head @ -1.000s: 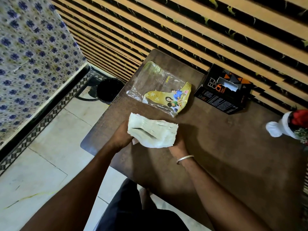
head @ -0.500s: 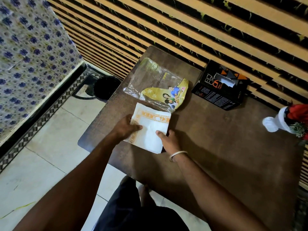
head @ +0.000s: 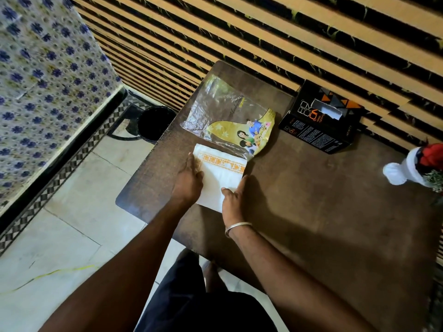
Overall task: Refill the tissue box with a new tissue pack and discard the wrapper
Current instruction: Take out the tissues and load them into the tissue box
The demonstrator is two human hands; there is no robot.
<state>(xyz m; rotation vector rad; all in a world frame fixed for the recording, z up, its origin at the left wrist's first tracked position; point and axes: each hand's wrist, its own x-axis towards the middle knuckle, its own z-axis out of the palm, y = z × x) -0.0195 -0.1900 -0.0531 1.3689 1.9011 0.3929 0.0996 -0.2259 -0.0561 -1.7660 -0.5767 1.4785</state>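
Tissues [head: 221,174], a white stack with an orange pattern along its far edge, lie flat on the brown table [head: 311,212] near its left front corner. The left hand [head: 188,182] rests flat on the left side of the stack, fingers stretched out and not closed around anything. The right hand [head: 233,196] presses on the near right edge of the stack, also with fingers extended; a metal bangle [head: 237,227] sits on that wrist. Just behind the stack, touching its far edge, lies the wrapper [head: 230,121], clear plastic with a yellow printed part. Farther right, against the striped wall, stands the black tissue box [head: 318,123] with its top slot visible. A white and red ornament [head: 412,166] is at the right edge of the table. On the floor left of the table stands a dark bin [head: 155,123].
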